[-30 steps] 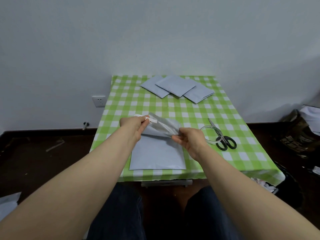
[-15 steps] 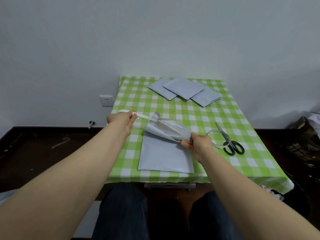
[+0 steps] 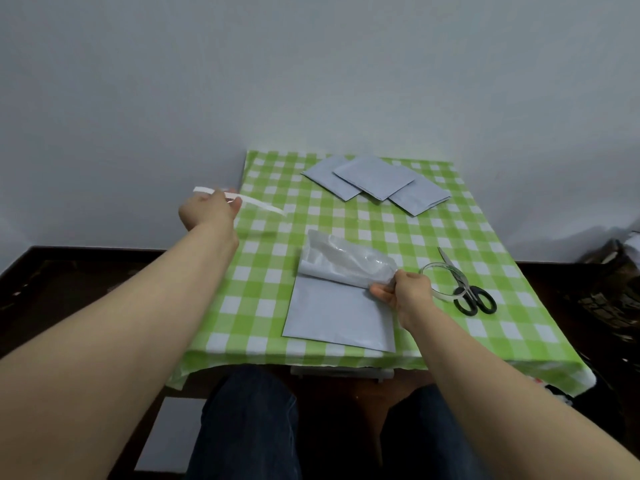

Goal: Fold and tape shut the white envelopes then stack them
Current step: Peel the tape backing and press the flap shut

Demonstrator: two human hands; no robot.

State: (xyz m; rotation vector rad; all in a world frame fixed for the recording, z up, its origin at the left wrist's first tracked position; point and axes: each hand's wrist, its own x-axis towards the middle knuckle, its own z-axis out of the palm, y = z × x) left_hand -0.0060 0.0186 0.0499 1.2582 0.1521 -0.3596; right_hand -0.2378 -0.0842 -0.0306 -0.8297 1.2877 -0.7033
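Note:
A white envelope (image 3: 336, 317) lies flat near the front edge of the green checked table (image 3: 263, 271). Its shiny flap (image 3: 343, 263) is curled up and back over it. My right hand (image 3: 405, 289) pinches the flap's right end. My left hand (image 3: 207, 211) is held out past the table's left edge, gripping a thin white backing strip (image 3: 256, 201) that hangs free of the envelope. Three folded white envelopes (image 3: 374, 183) overlap in a loose pile at the back of the table.
A clear tape roll (image 3: 441, 282) and black-handled scissors (image 3: 467, 292) lie just right of my right hand. My knees are under the table's front edge. A white sheet (image 3: 169, 431) lies on the dark floor at the left, and bags (image 3: 616, 289) sit at the right.
My left hand has pulled the white strip off the flap and swung it out to the left, clear of the envelope. My right hand still holds the flap's right end.

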